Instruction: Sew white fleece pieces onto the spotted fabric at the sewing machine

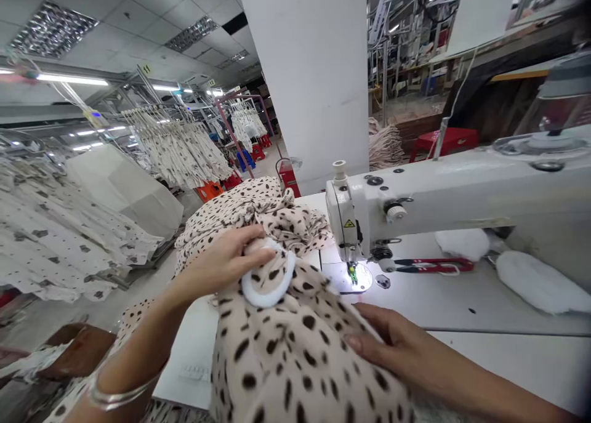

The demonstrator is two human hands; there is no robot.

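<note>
Spotted beige fabric (295,361) with dark brown flecks stretches across the front of the sewing table. At its upper end my left hand (226,257) pinches the cloth together with a white band (268,300), which curves in a loop over the fabric. My right hand (390,337) grips the fabric's right edge between thumb and fingers. Just beyond the cloth, on the right, stands a white sewing machine (452,201). Its presser foot (353,273), with a green part, is lit from above; the fabric lies beside it, apart from the needle.
More spotted fabric (253,204) is heaped behind my left hand. Red-handled snips (434,266) and white fluffy pads (535,281) lie under the machine arm. A white pillar (309,72) rises behind the table. Garments hang on racks (170,146) to the left.
</note>
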